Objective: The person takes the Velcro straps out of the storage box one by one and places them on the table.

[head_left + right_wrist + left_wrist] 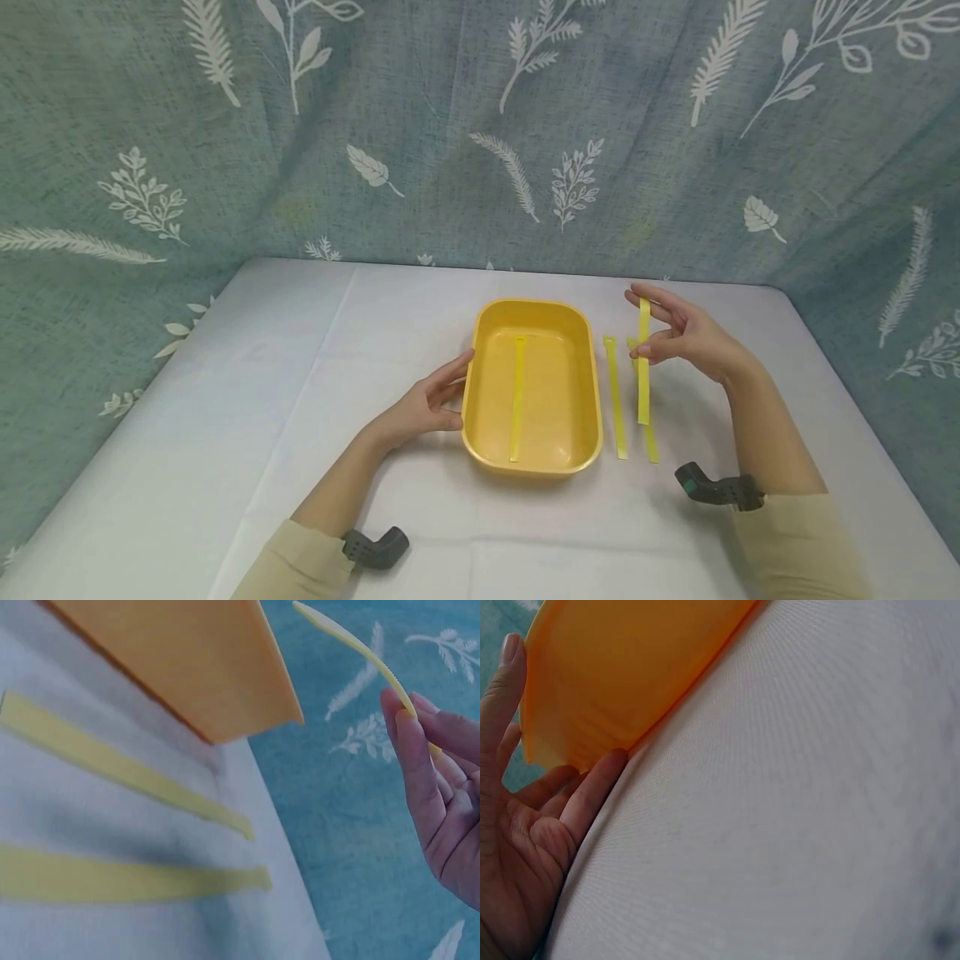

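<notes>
Right grip (686,333): narrow, thumb and fingers pinching a yellow strip (643,375) toward its far end. The rest hangs toward the near side, right of the tray (555,400); the right wrist view shows it bowed, raised off the cloth. Left grip (423,408): loosely spread, fingertips against the tray's outer left wall, not wrapped round it.

On handling: I judge a light pinch is enough, since the strip looks thin and bendy; squeezing harder would likely twist it. Best to keep its loose near end well above the rim whenever it passes over, and to keep my left fingers steady so the tray doesn't skid.

Just right of the tray lies a second strip (615,400), running near to far. Right of that, a third strip (652,446), partly hidden under the held one. Inside the tray, left of its middle, one more strip (517,400) lies lengthwise on the floor.

Tabletop (225,433): white cloth, faint creases. Beyond its far edge, a blue-green curtain (420,75) printed with white leaves, wrapping the left and right sides too.
</notes>
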`<state>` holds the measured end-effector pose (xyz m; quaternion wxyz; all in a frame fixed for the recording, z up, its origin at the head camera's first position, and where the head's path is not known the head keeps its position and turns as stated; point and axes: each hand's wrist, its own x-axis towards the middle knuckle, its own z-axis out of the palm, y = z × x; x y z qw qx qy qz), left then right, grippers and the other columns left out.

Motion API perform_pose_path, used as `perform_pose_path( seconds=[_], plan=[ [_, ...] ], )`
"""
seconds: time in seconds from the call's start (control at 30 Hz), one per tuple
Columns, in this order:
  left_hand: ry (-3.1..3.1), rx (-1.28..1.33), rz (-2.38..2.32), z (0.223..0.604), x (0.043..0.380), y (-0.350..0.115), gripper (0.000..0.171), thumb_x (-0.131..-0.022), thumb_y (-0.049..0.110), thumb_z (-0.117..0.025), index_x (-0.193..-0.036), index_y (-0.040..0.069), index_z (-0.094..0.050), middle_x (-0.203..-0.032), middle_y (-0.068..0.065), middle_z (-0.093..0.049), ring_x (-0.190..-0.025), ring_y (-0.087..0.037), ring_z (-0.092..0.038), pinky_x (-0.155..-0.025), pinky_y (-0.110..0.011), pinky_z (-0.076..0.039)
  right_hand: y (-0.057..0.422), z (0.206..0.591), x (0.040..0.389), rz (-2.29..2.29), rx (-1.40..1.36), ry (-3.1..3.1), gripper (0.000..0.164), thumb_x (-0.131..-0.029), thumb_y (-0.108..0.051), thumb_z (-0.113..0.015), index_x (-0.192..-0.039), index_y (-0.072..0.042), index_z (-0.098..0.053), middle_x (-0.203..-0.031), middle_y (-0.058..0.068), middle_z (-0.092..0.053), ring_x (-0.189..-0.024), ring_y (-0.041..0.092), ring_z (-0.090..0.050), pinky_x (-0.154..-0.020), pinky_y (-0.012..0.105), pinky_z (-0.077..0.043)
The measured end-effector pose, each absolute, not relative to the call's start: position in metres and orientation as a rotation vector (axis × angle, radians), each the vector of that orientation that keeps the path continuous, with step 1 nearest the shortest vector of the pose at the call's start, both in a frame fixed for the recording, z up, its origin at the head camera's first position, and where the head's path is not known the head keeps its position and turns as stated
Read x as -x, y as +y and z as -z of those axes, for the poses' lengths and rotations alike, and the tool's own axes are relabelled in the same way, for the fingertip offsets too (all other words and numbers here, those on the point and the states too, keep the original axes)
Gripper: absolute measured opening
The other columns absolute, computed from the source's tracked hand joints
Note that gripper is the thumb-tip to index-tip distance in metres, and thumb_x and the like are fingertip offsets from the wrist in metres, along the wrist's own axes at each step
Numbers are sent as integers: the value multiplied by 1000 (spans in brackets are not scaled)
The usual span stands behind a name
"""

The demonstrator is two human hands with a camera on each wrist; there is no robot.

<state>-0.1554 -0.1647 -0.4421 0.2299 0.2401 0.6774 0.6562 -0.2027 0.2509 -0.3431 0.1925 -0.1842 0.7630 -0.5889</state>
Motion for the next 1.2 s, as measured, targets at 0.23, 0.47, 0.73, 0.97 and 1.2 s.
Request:
perform_pose_path(
  seconds=[0.23,0.47,0.73,0.97,1.2],
  plan=[
    [1859,-670,-1811,440,155,-164,95,-78,24,-79,-152,27,-19,-155,-4,-25,-142,-26,-25,-108,-38,-35,269,350,193,1651,498,2171,83,-84,4,-65,-152,-20,-22,-157,12,-17,-85,18,-70,-71,29,-57],
    [1836,-654,-1823,439,155,-164,96,-77,24,-79,-152,26,-19,-155,-5,-24,-143,-27,-24,-103,-37,-42,281,362,184,1622,425,2190,85,-83,3,-67,-151,-17,-21,-157,14,-16,-85,24,-70,-78,29,-57],
    [1836,-648,-1821,440,154,-163,97,-77,22,-79,-153,25,-18,-155,-5,-24,-143,-27,-24,-102,-38,-43,296,376,172,1597,399,2206,86,-82,1,-69,-151,-13,-21,-156,16,-17,-85,23,-71,-82,23,-54],
    [1845,-643,-1812,440,154,-163,98,-77,25,-80,-152,25,-18,-155,-5,-25,-142,-28,-24,-103,-38,-42,298,390,168,1479,292,2279,90,-77,-6,-75,-150,-9,-21,-156,17,-19,-79,26,-70,-84,12,-46],
    [1859,-668,-1812,440,154,-164,96,-78,25,-78,-153,23,-18,-155,-7,-25,-142,-29,-24,-105,-39,-40,296,403,174,1467,401,2268,93,-76,2,-74,-150,-4,-18,-155,22,-14,-72,15,-63,-68,22,-53]
  ],
)
